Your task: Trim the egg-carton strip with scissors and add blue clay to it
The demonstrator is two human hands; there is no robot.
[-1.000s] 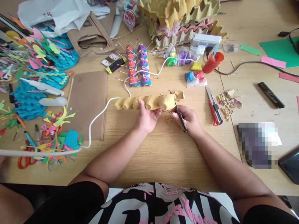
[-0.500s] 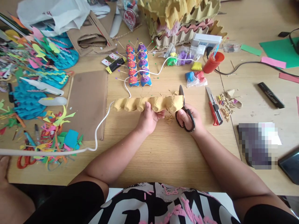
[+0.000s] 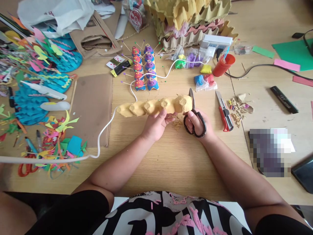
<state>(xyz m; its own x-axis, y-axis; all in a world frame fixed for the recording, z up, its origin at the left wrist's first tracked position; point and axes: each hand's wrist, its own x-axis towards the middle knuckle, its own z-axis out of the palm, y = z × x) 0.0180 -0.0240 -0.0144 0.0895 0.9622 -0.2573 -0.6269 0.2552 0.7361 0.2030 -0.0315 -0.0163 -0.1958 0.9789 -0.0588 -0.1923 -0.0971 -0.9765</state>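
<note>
A yellow egg carton strip (image 3: 153, 106) with several bumps in a row lies across my left hand (image 3: 156, 125), which grips it from below with the thumb on its near side. My right hand (image 3: 198, 124) is closed around the black handles of a pair of scissors (image 3: 192, 98). The blades point away from me and stand at the strip's right end; whether they touch it I cannot tell. Small yellow trimmings (image 3: 178, 124) lie on the table between my hands. Beyond the strip stand a red painted carton strip (image 3: 138, 67) and a purple one (image 3: 150, 67), both stuck with pins.
A white cable (image 3: 100, 140) crosses the left side and runs past the painted strips. Right of the scissors lie a red box cutter (image 3: 224, 112), scraps (image 3: 238, 112) and a black marker (image 3: 283, 99). A red cup (image 3: 223, 65) and stacked egg trays (image 3: 190, 19) stand behind. Paper scraps (image 3: 58, 147) cover the left.
The egg carton strip has been rolled so its bumps face up more, and my left thumb sits lower on it. The scissors have shifted slightly right.
</note>
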